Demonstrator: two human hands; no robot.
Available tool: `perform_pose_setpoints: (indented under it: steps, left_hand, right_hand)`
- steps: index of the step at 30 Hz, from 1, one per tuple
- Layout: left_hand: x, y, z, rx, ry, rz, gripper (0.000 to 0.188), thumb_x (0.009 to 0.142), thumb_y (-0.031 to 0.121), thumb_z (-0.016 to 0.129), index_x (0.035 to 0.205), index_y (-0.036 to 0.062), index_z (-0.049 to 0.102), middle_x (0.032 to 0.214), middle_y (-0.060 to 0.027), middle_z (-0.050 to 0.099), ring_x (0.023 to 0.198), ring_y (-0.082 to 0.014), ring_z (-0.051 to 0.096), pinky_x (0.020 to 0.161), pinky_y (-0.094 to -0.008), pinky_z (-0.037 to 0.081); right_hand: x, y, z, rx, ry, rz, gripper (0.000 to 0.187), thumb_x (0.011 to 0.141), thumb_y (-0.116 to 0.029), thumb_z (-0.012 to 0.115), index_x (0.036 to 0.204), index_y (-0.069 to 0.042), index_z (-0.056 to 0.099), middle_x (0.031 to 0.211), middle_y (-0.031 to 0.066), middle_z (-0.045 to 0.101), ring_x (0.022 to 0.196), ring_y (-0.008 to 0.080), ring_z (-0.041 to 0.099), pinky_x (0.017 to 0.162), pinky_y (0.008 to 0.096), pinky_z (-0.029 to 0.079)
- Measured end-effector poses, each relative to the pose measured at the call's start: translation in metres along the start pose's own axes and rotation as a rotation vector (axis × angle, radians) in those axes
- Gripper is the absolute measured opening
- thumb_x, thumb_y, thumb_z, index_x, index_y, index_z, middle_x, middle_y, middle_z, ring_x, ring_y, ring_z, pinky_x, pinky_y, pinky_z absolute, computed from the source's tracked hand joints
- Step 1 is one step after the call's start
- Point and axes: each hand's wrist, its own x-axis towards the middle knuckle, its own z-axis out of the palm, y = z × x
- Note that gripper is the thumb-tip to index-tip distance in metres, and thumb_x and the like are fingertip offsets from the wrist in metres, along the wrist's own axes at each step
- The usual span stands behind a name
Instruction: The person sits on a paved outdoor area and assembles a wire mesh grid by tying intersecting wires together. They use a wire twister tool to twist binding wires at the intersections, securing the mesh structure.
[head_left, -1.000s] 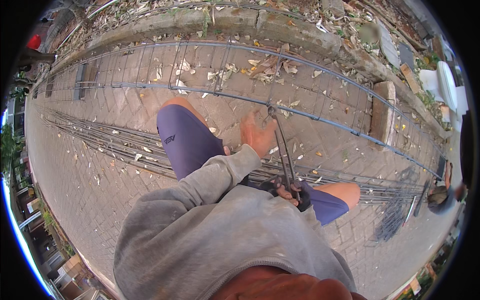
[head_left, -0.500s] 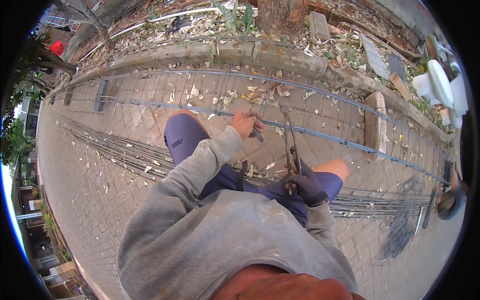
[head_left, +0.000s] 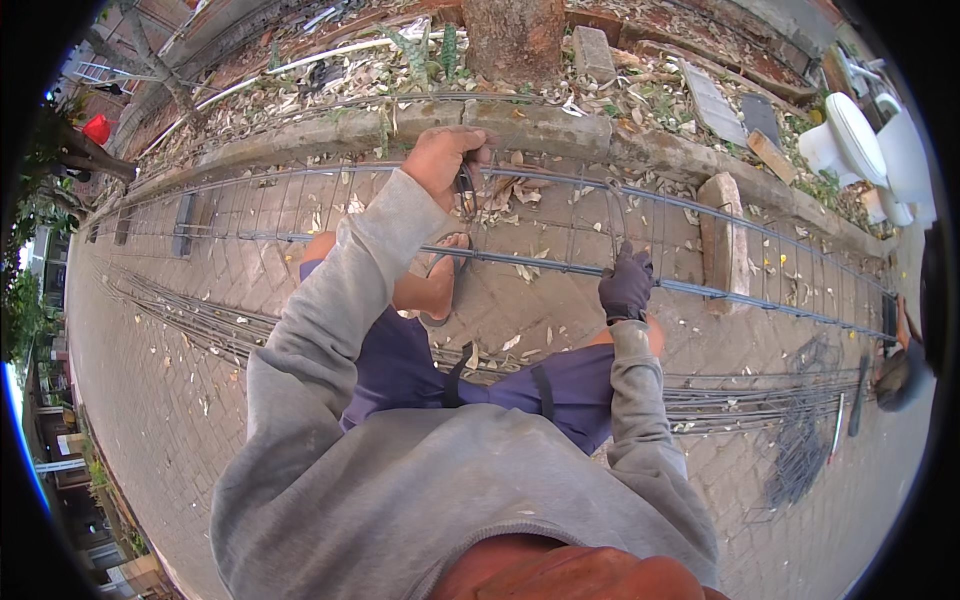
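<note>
A long rebar cage of steel bars and thin cross stirrups lies across in front of me. My bare left hand is curled closed at its far bar. Below its fingers hangs a small dark bunch of what looks like tie wire. My gloved right hand is closed at the near bar. From it the pincers reach away across the cage toward the far bar. My fingertips partly hide what they grip.
Loose rebar lies on the paving behind the cage, passing under my legs. A concrete block stands under the cage at right. Beyond runs a kerb. Tangled wire lies at right, near another person at the cage's end.
Both hands have moved away from my body to the cage. The left went to the far bar, the right to the near bar with the pincers. My view shifted slightly.
</note>
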Motion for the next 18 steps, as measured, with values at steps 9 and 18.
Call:
perform_pose_setpoints:
  steps: [9, 18]
  left_hand:
    - [0.032, -0.017, -0.004, -0.345, -0.172, 0.118, 0.049, 0.101, 0.003, 0.061, 0.145, -0.0049, 0.044, 0.113, -0.0154, 0.07, 0.102, -0.024, 0.069, 0.091, -0.0397, 0.059]
    - [0.026, -0.023, 0.004, -0.484, -0.424, 0.092, 0.056, 0.101, 0.003, 0.058, 0.149, -0.0088, 0.034, 0.1, -0.0095, 0.067, 0.093, -0.0186, 0.067, 0.095, -0.0428, 0.059]
  right_hand:
    - [-0.065, 0.086, -0.05, 0.44, -0.113, -0.295, 0.073, 0.077, -0.003, 0.069, 0.148, -0.014, 0.054, 0.144, 0.0311, 0.054, 0.131, 0.0444, 0.056, 0.11, 0.046, 0.046]
    - [-0.092, 0.057, -0.077, 0.179, -0.43, -0.596, 0.078, 0.07, -0.021, 0.086, 0.143, -0.014, 0.059, 0.143, 0.0264, 0.053, 0.134, 0.0456, 0.05, 0.119, 0.0551, 0.029]
